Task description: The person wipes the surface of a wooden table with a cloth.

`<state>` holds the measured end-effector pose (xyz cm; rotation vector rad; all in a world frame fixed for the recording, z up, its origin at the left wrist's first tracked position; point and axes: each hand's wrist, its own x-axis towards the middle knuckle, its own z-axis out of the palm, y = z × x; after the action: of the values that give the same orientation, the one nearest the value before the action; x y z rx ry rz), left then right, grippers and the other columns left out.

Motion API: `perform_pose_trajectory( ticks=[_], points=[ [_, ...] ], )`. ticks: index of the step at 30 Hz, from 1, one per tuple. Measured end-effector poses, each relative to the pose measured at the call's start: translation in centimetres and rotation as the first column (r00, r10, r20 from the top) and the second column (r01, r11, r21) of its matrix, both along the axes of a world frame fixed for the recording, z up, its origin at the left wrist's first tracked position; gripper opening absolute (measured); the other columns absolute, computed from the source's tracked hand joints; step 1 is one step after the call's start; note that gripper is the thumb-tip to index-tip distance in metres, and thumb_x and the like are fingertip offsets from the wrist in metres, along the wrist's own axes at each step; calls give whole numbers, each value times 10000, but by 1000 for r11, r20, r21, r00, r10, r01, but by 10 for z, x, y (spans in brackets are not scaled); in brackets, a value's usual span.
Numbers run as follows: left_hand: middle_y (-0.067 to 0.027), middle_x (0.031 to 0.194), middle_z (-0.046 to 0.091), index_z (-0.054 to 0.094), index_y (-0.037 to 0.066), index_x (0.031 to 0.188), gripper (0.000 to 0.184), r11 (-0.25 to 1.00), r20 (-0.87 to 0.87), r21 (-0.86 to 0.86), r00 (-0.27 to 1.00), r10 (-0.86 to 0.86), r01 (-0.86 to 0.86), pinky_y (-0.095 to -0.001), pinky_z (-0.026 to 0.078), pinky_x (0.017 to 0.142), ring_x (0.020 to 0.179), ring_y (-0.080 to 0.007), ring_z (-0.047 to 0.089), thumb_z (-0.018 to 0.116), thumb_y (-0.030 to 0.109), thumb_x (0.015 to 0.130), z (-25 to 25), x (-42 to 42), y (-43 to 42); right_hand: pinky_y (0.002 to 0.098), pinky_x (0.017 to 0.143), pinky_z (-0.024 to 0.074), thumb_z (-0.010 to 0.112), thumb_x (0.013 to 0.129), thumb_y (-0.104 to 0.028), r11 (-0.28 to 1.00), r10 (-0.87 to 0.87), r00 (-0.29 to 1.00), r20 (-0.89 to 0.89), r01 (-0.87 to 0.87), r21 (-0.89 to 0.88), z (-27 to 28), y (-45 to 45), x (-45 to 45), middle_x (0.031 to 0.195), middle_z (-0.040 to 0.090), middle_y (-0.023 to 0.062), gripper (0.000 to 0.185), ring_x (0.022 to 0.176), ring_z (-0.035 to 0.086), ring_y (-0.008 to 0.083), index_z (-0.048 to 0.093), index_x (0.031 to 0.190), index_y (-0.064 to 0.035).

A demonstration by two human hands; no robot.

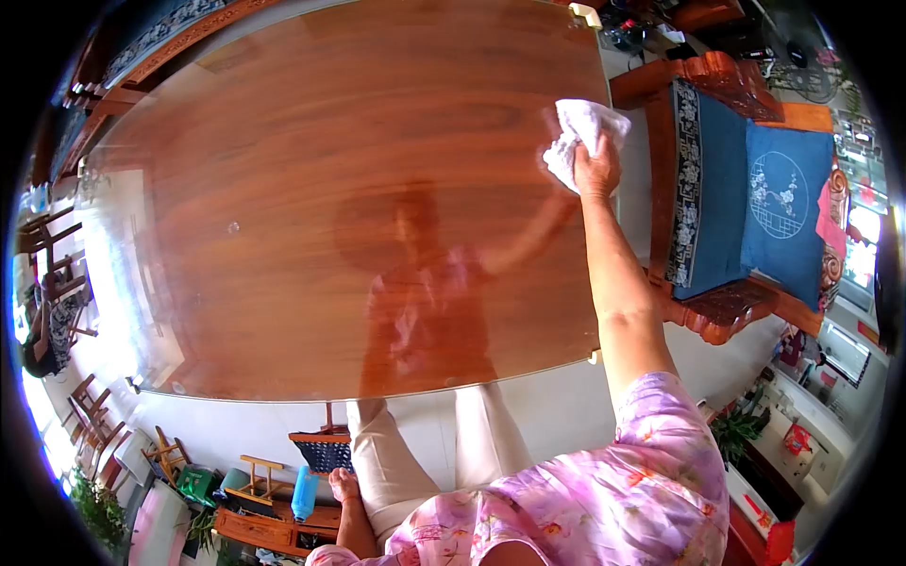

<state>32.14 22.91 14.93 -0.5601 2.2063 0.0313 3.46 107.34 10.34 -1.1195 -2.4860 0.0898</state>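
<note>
A glossy brown wooden table (311, 123) with a glass top fills the upper middle and shows a reflection of the person. At its right edge my right hand (597, 168) is closed on a white cloth (578, 132), which rests bunched on the glass with part of it sticking up past the fingers. My left hand (344, 484) hangs low beside the left trouser leg, below the table's front edge. Its fingers look curled, but they are too small to tell what they hold, if anything. A blue bottle (305, 493) shows just left of it.
A carved wooden armchair (722, 71) with a blue cushion (788, 203) stands close to the table's right side. Cream corner guards (585, 15) sit on the table corners. Wooden stools (261, 476) and a low wooden bench (255, 530) are at the lower left.
</note>
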Motion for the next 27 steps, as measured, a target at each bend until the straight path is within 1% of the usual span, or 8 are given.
perform_pose_trajectory(
  ticks=[2,6,10,14,19,21,23,27],
  points=[
    [-152,1014,587,608,44,885,280,987,-21,46,988,-151,152,-422,418,880,975,-336,530,464,284,890,-9,-10,-10,494,819,461,576,730,-342,978,-165,986,6,165,-129,3,-14,-10,1095,612,180,515,972,581,384,532,1185,-105],
    [-177,905,614,618,35,834,295,980,-184,191,978,96,-60,-438,430,829,920,-346,552,444,267,890,-9,-38,-37,489,825,458,582,719,-332,954,-227,971,69,236,-185,10,-74,-44,1080,614,169,500,995,565,374,541,1171,-121],
    [-199,914,628,619,6,909,328,970,-235,215,958,165,-114,-420,481,761,826,-364,589,493,308,897,-26,-34,-95,493,777,452,625,664,-289,982,-89,996,22,91,-167,15,-164,-109,964,632,155,390,899,570,378,606,1004,-100],
    [-95,951,635,589,-3,1038,326,871,-185,318,877,444,-374,-311,479,777,853,-206,583,543,298,919,-16,-50,-101,462,736,461,683,630,-160,956,201,952,-233,-242,-165,3,-271,-195,845,630,125,244,824,585,338,608,844,-71],
    [-53,938,620,565,16,1078,338,793,-259,421,779,571,-441,-290,473,748,810,-165,563,507,323,948,-43,-21,-129,435,621,463,668,610,-70,689,510,701,-498,-680,-251,29,-452,-282,710,611,139,136,692,587,330,610,732,-75],
    [-59,960,602,557,26,1096,347,737,-167,446,761,626,-509,-272,474,718,809,-143,552,524,331,933,-36,-25,-127,420,570,455,589,726,-128,562,410,739,-534,-666,-490,19,-530,-289,751,633,108,56,676,591,292,606,762,-89],
    [-58,936,597,553,27,1093,298,647,-28,402,697,716,-648,-266,458,733,818,-138,533,532,276,930,-16,-42,-112,404,645,459,557,781,-191,568,791,552,-263,-823,-16,16,-574,-277,913,646,61,135,795,591,234,609,871,-105],
    [-19,894,558,557,14,1066,357,640,-55,531,731,680,-555,-257,439,750,828,-121,500,524,344,934,-2,-40,-102,450,830,416,528,807,-201,548,827,541,-154,-837,4,12,-552,-273,1117,582,49,247,1011,523,203,577,1038,-130]
  ],
)
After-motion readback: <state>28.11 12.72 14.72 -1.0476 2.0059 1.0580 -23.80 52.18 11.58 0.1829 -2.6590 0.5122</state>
